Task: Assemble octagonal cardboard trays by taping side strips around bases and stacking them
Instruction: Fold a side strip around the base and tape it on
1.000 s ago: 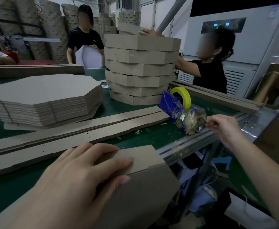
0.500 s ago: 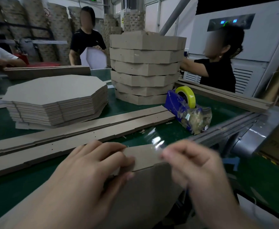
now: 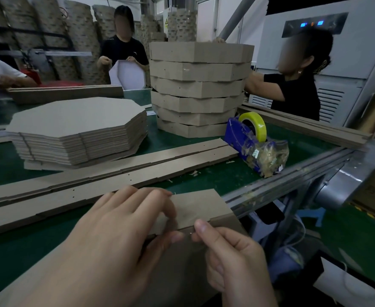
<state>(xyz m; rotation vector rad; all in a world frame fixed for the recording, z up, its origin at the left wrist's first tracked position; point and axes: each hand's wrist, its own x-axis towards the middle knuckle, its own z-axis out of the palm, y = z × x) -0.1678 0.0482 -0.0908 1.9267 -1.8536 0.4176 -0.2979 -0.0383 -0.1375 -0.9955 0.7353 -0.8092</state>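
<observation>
Pinching tight, the thumb and first finger of the right hand (image 3: 230, 255) press together just at the edge of the brown cardboard tray (image 3: 199, 207). I think they hold a piece of clear sticky tape, but it is too see-through to make out. The left hand (image 3: 115, 229) grips the same tray, fingers bent over the top and thumb on the side wall.

The tray sits at the near edge of the green table (image 3: 204, 180), right under both hands. Its folded edge runs from left to right, and the two thumbs almost meet on it. So the spot to tape lies just to the left of the right hand's pinch. The right hand is nearer, and I think it only needs to press down and smooth across.

Behind the tray lie long brown cardboard side strips (image 3: 115, 173). Off to the right stands a blue tape holder (image 3: 242, 138) with a yellow tape roll (image 3: 256, 125).

Farther back on the left is a pile of flat eight-sided cardboard bases (image 3: 75, 122). Beside it stands a tall stack of finished trays (image 3: 197, 85). Other people work beyond it.
</observation>
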